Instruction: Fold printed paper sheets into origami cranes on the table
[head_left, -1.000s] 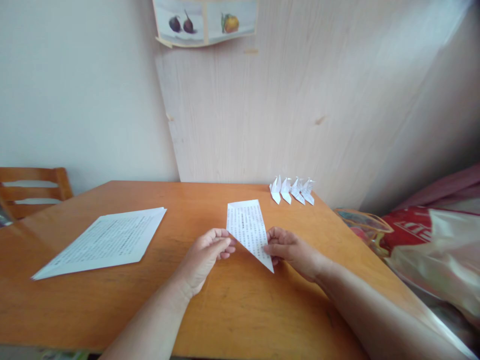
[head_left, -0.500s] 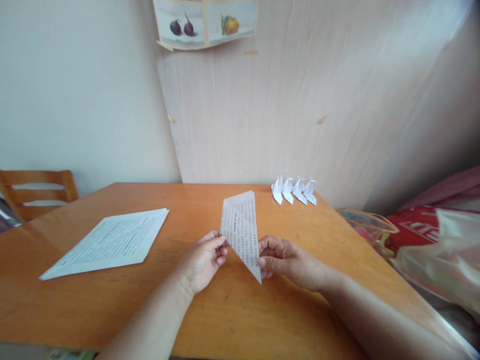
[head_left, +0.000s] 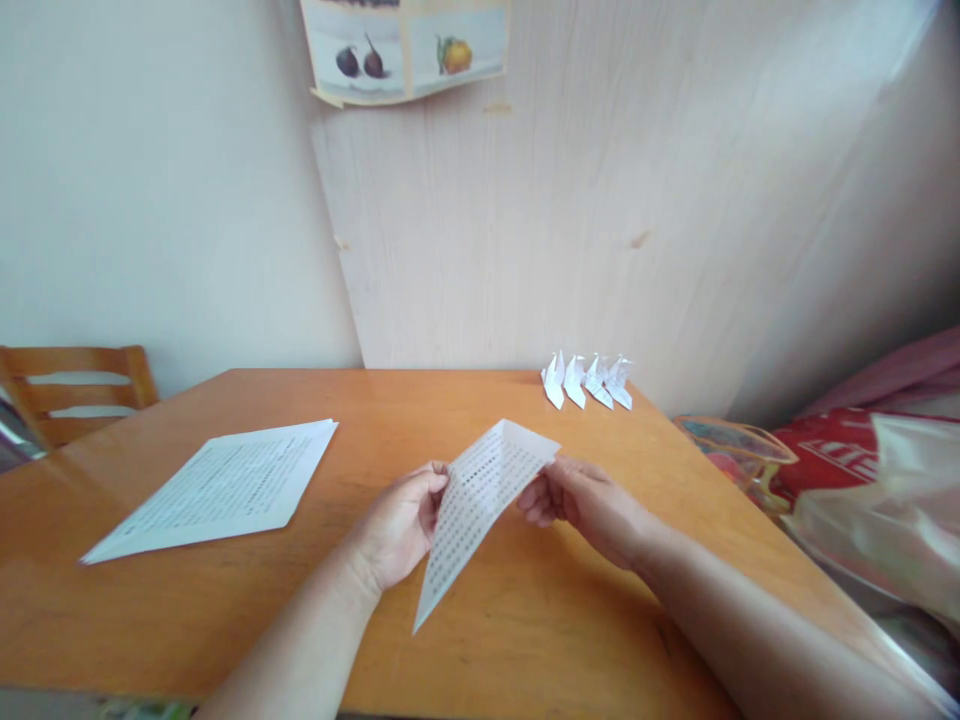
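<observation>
Between my two hands is a folded sheet of printed paper [head_left: 480,490], held up over the table with one sharp corner pointing down toward me. My left hand [head_left: 401,525] pinches its left edge between thumb and fingers. At the upper right corner, my right hand [head_left: 585,505] grips the paper with the thumb on top and the other fingers curled in below. Rows of printed characters cover the side facing me. Some of the fingertips are hidden behind the paper.
A stack of printed sheets [head_left: 225,485] lies on the orange wooden table [head_left: 360,650] at left. Several folded paper birds [head_left: 586,382] stand in a row near the back right edge. A wooden chair [head_left: 82,385] is at far left; bags [head_left: 840,460] sit beyond the right edge.
The folded paper has turned clockwise, its sharp corner swinging from lower right to lower left. My right hand has moved from its lower right edge to its upper right corner.
</observation>
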